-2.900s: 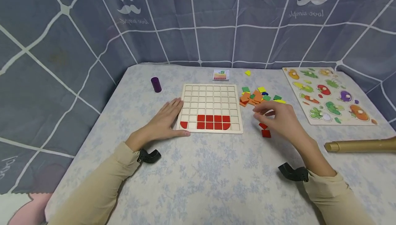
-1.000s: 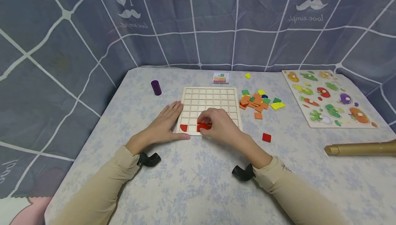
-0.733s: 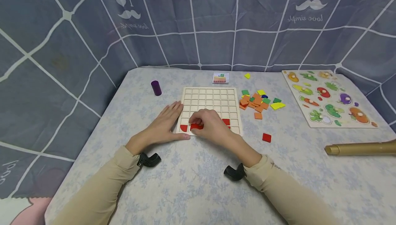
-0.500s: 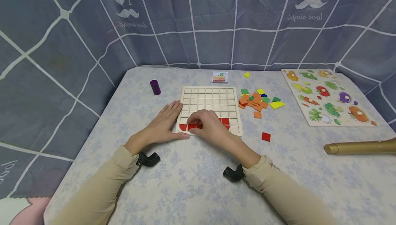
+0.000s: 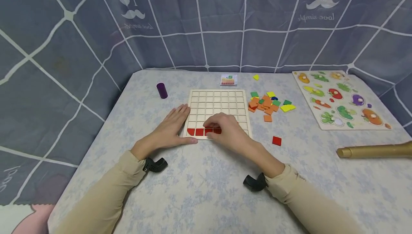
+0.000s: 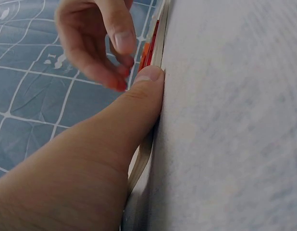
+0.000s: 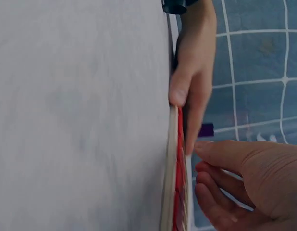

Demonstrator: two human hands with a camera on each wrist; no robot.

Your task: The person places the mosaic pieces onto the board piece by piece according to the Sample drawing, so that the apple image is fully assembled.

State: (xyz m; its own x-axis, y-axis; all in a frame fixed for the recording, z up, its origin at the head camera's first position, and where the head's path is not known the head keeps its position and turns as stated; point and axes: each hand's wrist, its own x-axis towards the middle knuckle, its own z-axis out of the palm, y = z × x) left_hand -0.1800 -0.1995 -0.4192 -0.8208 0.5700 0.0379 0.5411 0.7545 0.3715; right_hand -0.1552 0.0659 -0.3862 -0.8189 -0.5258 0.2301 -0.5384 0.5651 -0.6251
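My left hand [image 5: 167, 128] lies flat along the left side of a wooden grid board [image 5: 219, 106], its thumb at the front edge. My right hand [image 5: 229, 131] hovers over the front rows with bent, loose fingers. In the right wrist view, the right thumb and fingers [image 7: 220, 185] stand apart with nothing between them. A red quarter-round tile [image 5: 191, 132] fills the front left cell, and a red square tile [image 5: 199, 132] sits beside it. More red tiles [image 5: 217, 131] continue rightward, partly hidden by the right hand. One loose red square [image 5: 276, 141] lies right of the board.
A pile of orange, green and yellow tiles [image 5: 265, 103] lies right of the board, with an orange square [image 5: 268, 118] in front. Behind are a pattern card [image 5: 229, 79] and a yellow piece [image 5: 256, 77]. A purple cylinder [image 5: 162, 91], vegetable puzzle [image 5: 341, 101] and brown tube [image 5: 373, 151] lie around.
My right hand has gone from the tile pile to the board, set a red square into the front row's second cell, and drawn back slightly right. The left hand has stayed put.
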